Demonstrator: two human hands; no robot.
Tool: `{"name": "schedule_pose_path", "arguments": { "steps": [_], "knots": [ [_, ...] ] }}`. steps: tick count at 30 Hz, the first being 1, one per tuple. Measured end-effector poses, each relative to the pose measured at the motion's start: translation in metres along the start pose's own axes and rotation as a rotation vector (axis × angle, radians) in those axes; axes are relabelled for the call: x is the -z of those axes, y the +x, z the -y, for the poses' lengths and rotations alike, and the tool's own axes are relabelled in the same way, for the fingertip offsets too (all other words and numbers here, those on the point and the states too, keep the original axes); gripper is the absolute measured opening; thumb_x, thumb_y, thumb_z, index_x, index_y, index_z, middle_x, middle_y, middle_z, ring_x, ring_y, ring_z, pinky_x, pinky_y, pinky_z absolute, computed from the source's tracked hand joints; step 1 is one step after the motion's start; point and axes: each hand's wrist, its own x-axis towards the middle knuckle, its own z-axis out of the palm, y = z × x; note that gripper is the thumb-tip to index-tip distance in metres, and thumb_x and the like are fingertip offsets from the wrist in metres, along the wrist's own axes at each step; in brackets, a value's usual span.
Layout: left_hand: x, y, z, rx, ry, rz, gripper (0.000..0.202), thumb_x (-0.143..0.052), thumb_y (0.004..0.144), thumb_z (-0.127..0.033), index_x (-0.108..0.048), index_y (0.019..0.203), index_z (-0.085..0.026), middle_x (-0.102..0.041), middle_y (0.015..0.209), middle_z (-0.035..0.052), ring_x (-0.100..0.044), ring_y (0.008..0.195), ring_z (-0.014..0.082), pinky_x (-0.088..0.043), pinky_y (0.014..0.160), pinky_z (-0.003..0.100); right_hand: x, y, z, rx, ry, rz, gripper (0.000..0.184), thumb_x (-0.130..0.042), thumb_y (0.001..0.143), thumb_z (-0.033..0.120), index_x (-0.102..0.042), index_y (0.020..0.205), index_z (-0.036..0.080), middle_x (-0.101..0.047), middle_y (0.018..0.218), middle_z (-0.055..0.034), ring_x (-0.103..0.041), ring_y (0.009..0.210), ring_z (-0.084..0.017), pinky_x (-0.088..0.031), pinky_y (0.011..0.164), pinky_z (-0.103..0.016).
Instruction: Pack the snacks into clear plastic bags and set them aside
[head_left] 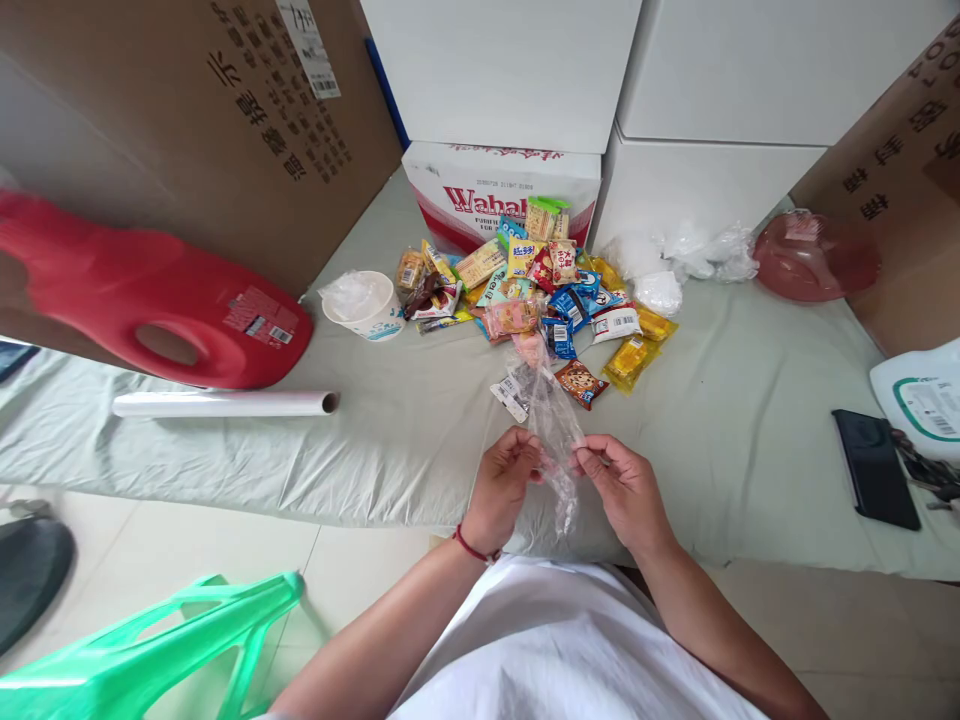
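A clear plastic bag [556, 405] is stretched between my two hands near the front edge of the covered surface. My left hand [504, 485] pinches its left side, and my right hand [624, 488] pinches its right side. Crumpled plastic hangs down between them. Just beyond the bag lies a pile of small wrapped snacks, among them a brown packet [581, 384], a blue packet [559, 338], a pink packet [512, 318] and a yellow packet [632, 360]. Partly behind the bag, a small white-labelled packet [511, 398] sits nearest my left hand.
To the left are a white paper bucket [365, 310], a red detergent jug [172, 310] and a white roll [225, 404]. White boxes and a Wahaha carton [499, 190] stand behind. At right are a reddish bowl [814, 262] and a phone [875, 470]. A green stool [165, 640] is lower left.
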Motion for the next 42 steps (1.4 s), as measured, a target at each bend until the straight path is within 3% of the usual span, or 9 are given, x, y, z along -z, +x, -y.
{"name": "schedule_pose_path", "arguments": {
  "steps": [6, 11, 15, 17, 19, 25, 30, 37, 42],
  "knots": [
    [0.044, 0.005, -0.010, 0.199, -0.233, -0.008, 0.049, -0.091, 0.063, -0.048, -0.056, 0.080, -0.018, -0.066, 0.077, -0.0006, -0.068, 0.071, 0.0140, -0.048, 0.060, 0.021, 0.037, -0.001, -0.003, -0.206, 0.325, -0.181, 0.040, -0.088, 0.069, 0.054, -0.075, 0.090, 0.023, -0.068, 0.077, -0.0014, -0.063, 0.074, -0.015, -0.055, 0.068, -0.026],
    [0.091, -0.008, -0.005, 0.370, -0.007, -0.035, 0.048, -0.090, 0.062, -0.049, -0.062, 0.086, -0.018, -0.068, 0.085, 0.0036, -0.070, 0.077, 0.0182, -0.048, 0.060, 0.023, 0.075, -0.017, -0.016, -0.247, 0.158, -0.244, 0.045, -0.089, 0.067, 0.058, -0.075, 0.088, 0.021, -0.066, 0.077, -0.0025, -0.061, 0.075, -0.016, -0.055, 0.066, -0.026],
    [0.113, -0.028, -0.016, 0.162, 0.330, -0.270, 0.030, -0.080, 0.069, -0.036, -0.065, 0.088, -0.018, -0.066, 0.082, 0.0011, -0.060, 0.070, 0.0139, -0.042, 0.057, 0.023, 0.086, -0.031, -0.029, -0.186, -0.031, -0.221, 0.045, -0.079, 0.077, 0.063, -0.075, 0.095, 0.021, -0.069, 0.080, -0.0035, -0.063, 0.076, -0.017, -0.056, 0.074, -0.030],
    [0.106, -0.036, -0.029, -0.064, 0.450, -0.431, 0.016, -0.071, 0.077, -0.031, -0.064, 0.086, -0.019, -0.062, 0.075, -0.0013, -0.056, 0.066, 0.0128, -0.042, 0.058, 0.023, 0.084, -0.035, -0.033, -0.155, -0.116, -0.189, 0.043, -0.074, 0.084, 0.062, -0.074, 0.099, 0.022, -0.071, 0.083, -0.0038, -0.065, 0.079, -0.018, -0.055, 0.079, -0.031],
    [0.085, -0.038, -0.041, -0.276, 0.544, -0.388, 0.009, -0.059, 0.086, -0.025, -0.066, 0.090, -0.020, -0.064, 0.078, 0.0002, -0.060, 0.072, 0.0141, -0.046, 0.065, 0.025, 0.080, -0.038, -0.035, -0.133, -0.204, -0.157, 0.040, -0.069, 0.089, 0.059, -0.074, 0.104, 0.022, -0.072, 0.088, -0.0046, -0.066, 0.084, -0.019, -0.054, 0.082, -0.032],
    [0.014, 0.010, -0.021, -0.702, 1.039, 0.293, 0.030, -0.046, 0.093, -0.014, -0.071, 0.107, -0.020, -0.074, 0.112, 0.0108, -0.069, 0.104, 0.0234, -0.052, 0.093, 0.039, 0.088, -0.044, -0.032, -0.016, -0.380, -0.088, 0.034, -0.064, 0.093, 0.054, -0.074, 0.107, 0.024, -0.074, 0.095, -0.0059, -0.066, 0.089, -0.022, -0.053, 0.085, -0.035],
    [0.032, 0.031, 0.028, -0.665, 1.387, 0.132, 0.042, -0.044, 0.101, -0.025, -0.061, 0.139, -0.020, -0.056, 0.151, 0.0142, -0.050, 0.141, 0.0316, -0.035, 0.117, 0.055, 0.121, -0.040, -0.035, -0.092, -0.422, -0.105, 0.036, -0.069, 0.087, 0.056, -0.076, 0.101, 0.024, -0.074, 0.088, -0.0047, -0.066, 0.081, -0.021, -0.054, 0.079, -0.035],
    [0.061, -0.049, 0.063, -0.641, 1.574, 0.014, 0.065, -0.041, 0.103, -0.036, -0.027, 0.161, -0.011, -0.036, 0.163, 0.0227, -0.037, 0.150, 0.0354, -0.025, 0.120, 0.058, 0.136, 0.012, -0.022, -0.219, -0.401, 0.103, 0.036, -0.073, 0.078, 0.051, -0.075, 0.097, 0.021, -0.070, 0.077, -0.0001, -0.061, 0.066, -0.016, -0.052, 0.063, -0.029],
    [0.069, -0.073, 0.033, -0.702, 1.476, -0.071, 0.033, -0.052, 0.099, -0.031, -0.068, 0.125, -0.021, -0.063, 0.141, 0.0157, -0.055, 0.128, 0.0355, -0.042, 0.100, 0.051, 0.133, 0.063, 0.004, -0.091, -0.483, 0.367, 0.034, -0.071, 0.081, 0.044, -0.078, 0.103, 0.020, -0.073, 0.086, -0.0023, -0.063, 0.076, -0.017, -0.050, 0.071, -0.029]
  ]
}}
